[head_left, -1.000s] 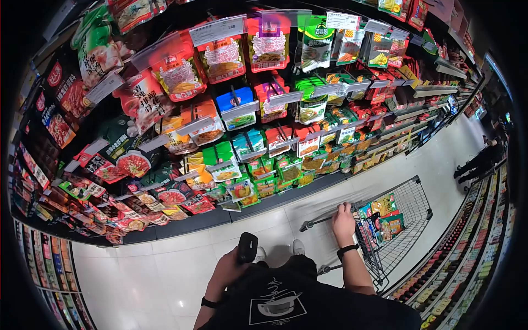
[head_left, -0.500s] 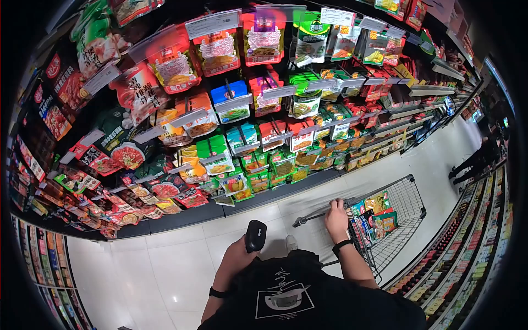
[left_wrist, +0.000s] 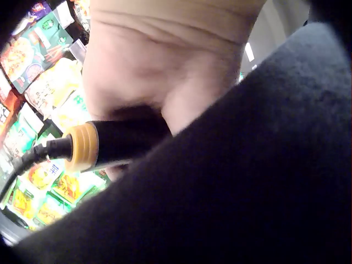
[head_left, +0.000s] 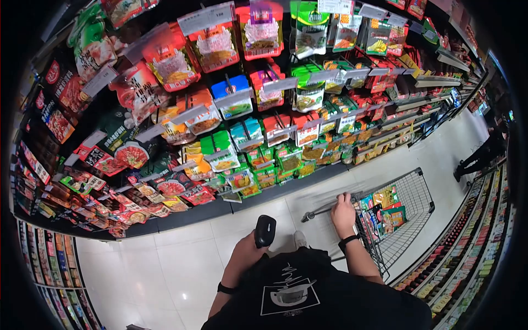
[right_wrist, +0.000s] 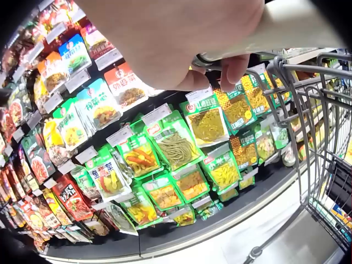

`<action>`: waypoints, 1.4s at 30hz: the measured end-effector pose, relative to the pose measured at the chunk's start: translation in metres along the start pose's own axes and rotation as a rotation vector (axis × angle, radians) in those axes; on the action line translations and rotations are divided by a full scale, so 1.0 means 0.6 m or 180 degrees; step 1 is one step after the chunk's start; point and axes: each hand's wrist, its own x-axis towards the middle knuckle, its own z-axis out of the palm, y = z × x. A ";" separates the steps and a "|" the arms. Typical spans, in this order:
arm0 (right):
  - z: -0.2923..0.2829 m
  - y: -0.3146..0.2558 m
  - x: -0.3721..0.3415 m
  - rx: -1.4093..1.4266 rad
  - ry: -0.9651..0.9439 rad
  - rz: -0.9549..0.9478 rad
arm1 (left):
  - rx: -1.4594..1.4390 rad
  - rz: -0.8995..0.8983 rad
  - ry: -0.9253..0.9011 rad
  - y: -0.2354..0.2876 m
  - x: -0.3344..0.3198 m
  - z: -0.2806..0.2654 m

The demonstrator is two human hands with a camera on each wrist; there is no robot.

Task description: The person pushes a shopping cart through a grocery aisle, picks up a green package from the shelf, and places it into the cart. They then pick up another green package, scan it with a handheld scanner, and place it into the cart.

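Observation:
In the head view, my left hand (head_left: pixel 245 254) is curled round a black handheld device (head_left: pixel 265 231) with a rounded head, held in front of my torso. The left wrist view shows its black handle (left_wrist: pixel 124 143) with a yellow ring (left_wrist: pixel 82 146) and a dark cable (left_wrist: pixel 33 157); a dark sleeve or shirt covers much of that view. My right hand (head_left: pixel 344 215) grips the handle of a wire shopping cart (head_left: pixel 413 190). Close up, the right fingers (right_wrist: pixel 235 70) curl round the pale handle bar (right_wrist: pixel 300 25). Several food packets (head_left: pixel 393 217) lie in the cart.
A tall shelf wall (head_left: pixel 192 205) of hanging food pouches (head_left: pixel 232 98) stands ahead, with price tags (head_left: pixel 206 19) along its rows. Another stocked shelf (head_left: pixel 456 250) runs along the right. Farther down the aisle a person (head_left: pixel 481 154) in dark clothes stands by it.
My left hand with the black device has moved up and to the right in the head view. My right hand stays on the cart handle. The view has shifted slightly.

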 end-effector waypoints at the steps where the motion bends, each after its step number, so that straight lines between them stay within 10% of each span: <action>1: -0.006 -0.004 0.001 -0.0038 -0.0169 0.0088 | -0.0141 0.0056 -0.0086 -0.003 0.000 0.001; 42: 0.003 0.005 -0.003 -0.0007 -0.0062 0.0020 | -0.0030 -0.0051 -0.0040 -0.006 -0.006 -0.002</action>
